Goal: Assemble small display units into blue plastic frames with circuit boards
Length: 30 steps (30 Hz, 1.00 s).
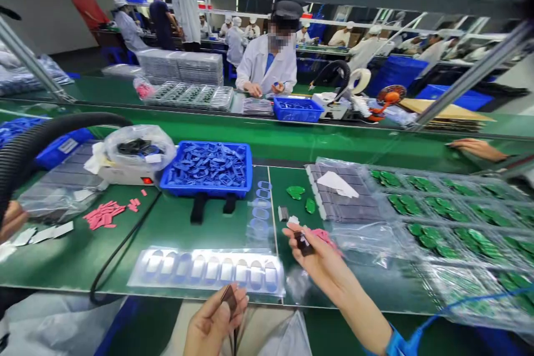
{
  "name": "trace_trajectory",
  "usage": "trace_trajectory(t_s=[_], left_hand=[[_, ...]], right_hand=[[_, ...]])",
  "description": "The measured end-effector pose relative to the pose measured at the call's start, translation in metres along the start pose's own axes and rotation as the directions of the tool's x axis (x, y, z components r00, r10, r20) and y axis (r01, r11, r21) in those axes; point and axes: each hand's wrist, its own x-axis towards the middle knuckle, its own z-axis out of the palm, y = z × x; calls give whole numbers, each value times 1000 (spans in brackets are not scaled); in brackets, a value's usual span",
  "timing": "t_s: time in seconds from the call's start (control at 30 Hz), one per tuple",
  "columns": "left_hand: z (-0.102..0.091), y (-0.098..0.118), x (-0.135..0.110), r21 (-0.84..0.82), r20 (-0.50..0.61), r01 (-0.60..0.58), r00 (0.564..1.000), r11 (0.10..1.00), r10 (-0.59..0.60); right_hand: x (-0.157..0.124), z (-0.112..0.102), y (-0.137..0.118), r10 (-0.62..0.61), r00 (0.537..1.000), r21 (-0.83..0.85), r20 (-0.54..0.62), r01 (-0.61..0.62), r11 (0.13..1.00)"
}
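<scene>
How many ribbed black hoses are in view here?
2: one hose arcs over the near bench at left, another above the far bench beside the white tape roll. More may be hidden.

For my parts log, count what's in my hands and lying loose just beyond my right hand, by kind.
Dark pieces: 2, one in the left hand, dark piece, and one in the right hand, dark piece
Loose green pieces: 2, green piece, green piece
Small ribbed grey piece: 1
Total: 5
</scene>
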Motion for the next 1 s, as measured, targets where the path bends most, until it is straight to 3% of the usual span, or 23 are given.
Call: trace_trajectory(t_s=[0.13,0.23,0.33,0.43,0.5,0.6,0.7,0.83,1.0], left_hand=[[-16,17,3,-46,-60,-43,997,998,40],[-28,20,7,-43,-82,-44,996,998,40],[-34,20,8,-42,-89,-37,996,998,33],[-36,21,7,-49,-108,-35,994,998,29],[-37,22,7,-56,-120,-50,992,997,43],[-40,23,8,-54,-134,-72,989,996,64],[-42,23,9,-56,-143,-68,988,996,60],[-39,26,9,-82,-100,-45,994,996,37],[-21,43,-1,-138,40,51,998,989,-46]], right_hand=[[19,47,28,-16,979,-296,202,77,952],[33,68,43,-94,933,-510,348,272,816],[48,81,55,-131,831,-627,541,502,596],[60,90,58,-21,685,-622,729,674,398],[65,95,56,62,607,-594,792,744,306],[70,102,50,134,546,-562,827,798,218],[73,105,46,150,531,-551,834,816,176],[71,103,42,90,553,-559,828,807,190],[23,101,17,-118,673,-625,730,728,280]])
